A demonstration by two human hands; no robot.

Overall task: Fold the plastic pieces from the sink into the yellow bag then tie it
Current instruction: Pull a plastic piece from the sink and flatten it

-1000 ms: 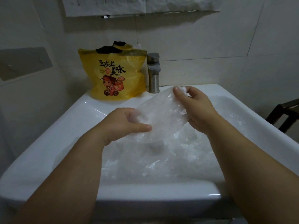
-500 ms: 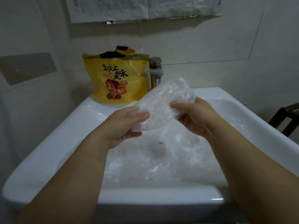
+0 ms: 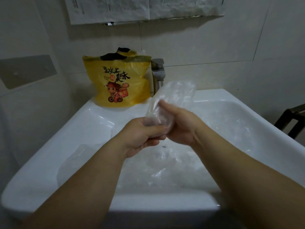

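Now | sink (image 3: 49, 156): loose plastic (image 3: 165, 172) | yellow bag (image 3: 118, 83): upright | left hand (image 3: 142, 134), right hand (image 3: 179, 124): roll (image 3: 173, 93)

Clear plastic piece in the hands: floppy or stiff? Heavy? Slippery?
Likely floppy: the clear plastic piece is creased and bunched where the left hand and right hand grip it. Probably very light: its free end stands above the hands unsupported. Possibly slippery, given its glossy surface.

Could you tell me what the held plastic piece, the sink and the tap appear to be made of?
Plastic piece: thin, clear, glossy film; it crinkles and is see-through. Sink: probably glazed white ceramic, judging by sharp highlights. Tap: likely brushed steel, from its dull grey sheen.
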